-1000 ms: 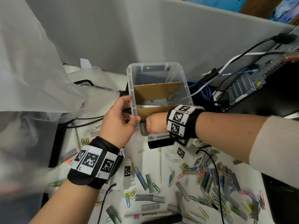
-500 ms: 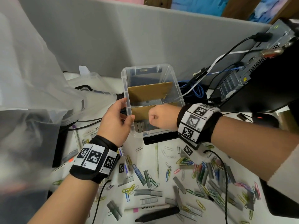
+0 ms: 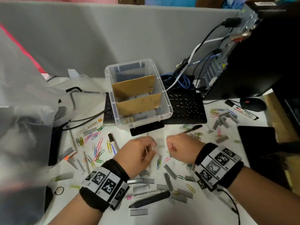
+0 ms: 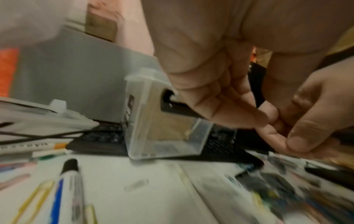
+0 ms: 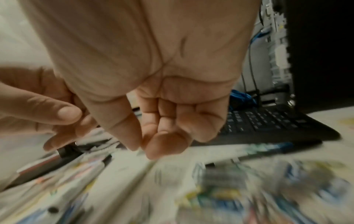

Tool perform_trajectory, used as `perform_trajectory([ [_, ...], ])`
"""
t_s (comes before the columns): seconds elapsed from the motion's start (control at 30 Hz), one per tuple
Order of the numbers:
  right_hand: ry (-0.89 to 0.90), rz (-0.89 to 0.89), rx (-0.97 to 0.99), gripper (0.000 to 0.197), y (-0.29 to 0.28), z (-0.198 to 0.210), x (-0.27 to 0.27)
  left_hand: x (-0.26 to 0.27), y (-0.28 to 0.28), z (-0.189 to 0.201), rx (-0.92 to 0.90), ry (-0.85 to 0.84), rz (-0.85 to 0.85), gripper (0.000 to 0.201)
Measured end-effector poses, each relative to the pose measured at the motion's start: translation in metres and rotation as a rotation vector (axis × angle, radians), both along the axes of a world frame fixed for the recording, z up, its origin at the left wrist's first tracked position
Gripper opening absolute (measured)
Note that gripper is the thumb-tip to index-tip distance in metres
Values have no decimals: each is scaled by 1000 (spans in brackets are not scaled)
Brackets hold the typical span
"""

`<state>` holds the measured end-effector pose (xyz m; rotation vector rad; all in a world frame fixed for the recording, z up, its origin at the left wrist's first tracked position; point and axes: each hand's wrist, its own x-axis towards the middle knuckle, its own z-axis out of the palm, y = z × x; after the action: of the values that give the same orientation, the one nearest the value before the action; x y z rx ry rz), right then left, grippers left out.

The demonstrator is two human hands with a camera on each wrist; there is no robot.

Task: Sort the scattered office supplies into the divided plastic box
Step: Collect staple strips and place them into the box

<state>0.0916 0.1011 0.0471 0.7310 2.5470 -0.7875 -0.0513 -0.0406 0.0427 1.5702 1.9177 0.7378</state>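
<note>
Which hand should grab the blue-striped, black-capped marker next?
Left. The marker lies right beside the left hand. The right hand, curled in a fist, sits on the far side and would likely have to cross over the left.

Motion blur smears the paper clips [image 5: 239, 197] below the hands in both wrist views

The word "MARKER" is readable on two pens in the head view. One is the white marker with the pink end [image 3: 140, 194] at 6 o'clock on the tabletop [image 3: 211, 207]. The other is the white marker with the orange band [image 3: 92, 125], at 9 o'clock from the plastic box [image 3: 168, 109]. The black-and-white square codes on the wristbands [image 3: 103, 184] carry no readable lettering.
</note>
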Motion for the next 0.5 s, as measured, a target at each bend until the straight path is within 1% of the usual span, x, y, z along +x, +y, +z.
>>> perform_trajectory([
  [0.07,-44,-28,-7,26,-5,-21,13,18,5,-15,-178,65,-56,17],
  [0.13,-53,-67,2,21,-13,-36,20,34,9,-24,-347,169,-122,37],
  [0.2,-81,-101,31,19,-19,-46,25,51,13,-28,-469,245,-167,53],
  [0.23,-96,-114,43,21,-22,-49,25,58,14,-30,-507,260,-172,58],
  [0.37,-147,-119,54,23,-30,-54,23,76,14,-39,-572,275,-136,56],
  [0.43,-153,-86,51,26,-31,-55,22,79,14,-44,-569,279,-109,52],
  [0.5,-141,-44,60,23,-33,-54,21,79,13,-51,-560,274,-87,45],
])
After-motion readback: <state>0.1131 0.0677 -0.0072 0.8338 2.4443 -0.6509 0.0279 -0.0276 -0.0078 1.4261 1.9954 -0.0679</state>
